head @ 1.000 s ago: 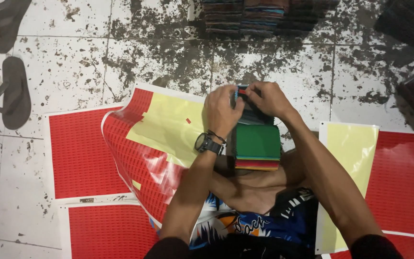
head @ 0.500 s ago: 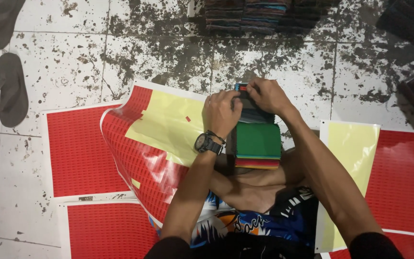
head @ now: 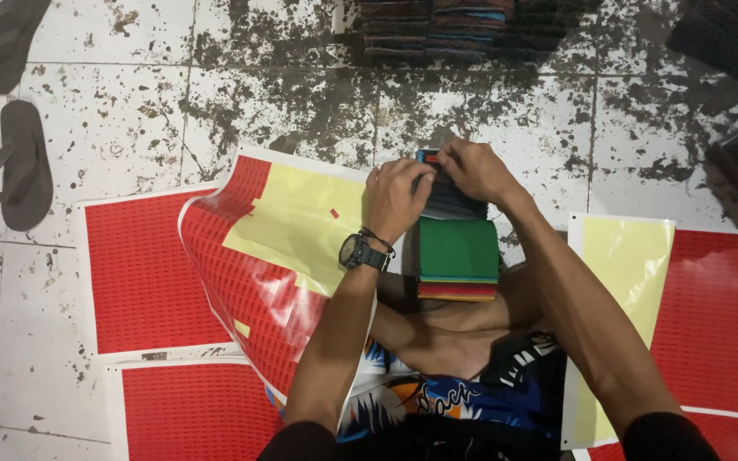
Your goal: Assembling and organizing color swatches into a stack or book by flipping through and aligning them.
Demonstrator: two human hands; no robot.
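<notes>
A stack of coloured swatch cards (head: 459,256), green on top with a striped edge, rests in front of my crossed legs. My left hand (head: 395,198), with a black watch on the wrist, and my right hand (head: 470,169) meet at the stack's far dark end. The fingertips of both pinch that end, where a small red and blue piece shows. Under my left forearm lies a curled sheet of red stickers (head: 254,265) with a bare yellow backing area.
More red sticker sheets lie flat at the left (head: 143,273), the lower left (head: 198,414) and the right (head: 694,316). Stacks of dark swatch books (head: 463,30) line the far side. Two sandals (head: 19,162) sit at the left on the stained tile floor.
Both hands stay at the far end of the stack with only small finger shifts. The view has moved slightly.
</notes>
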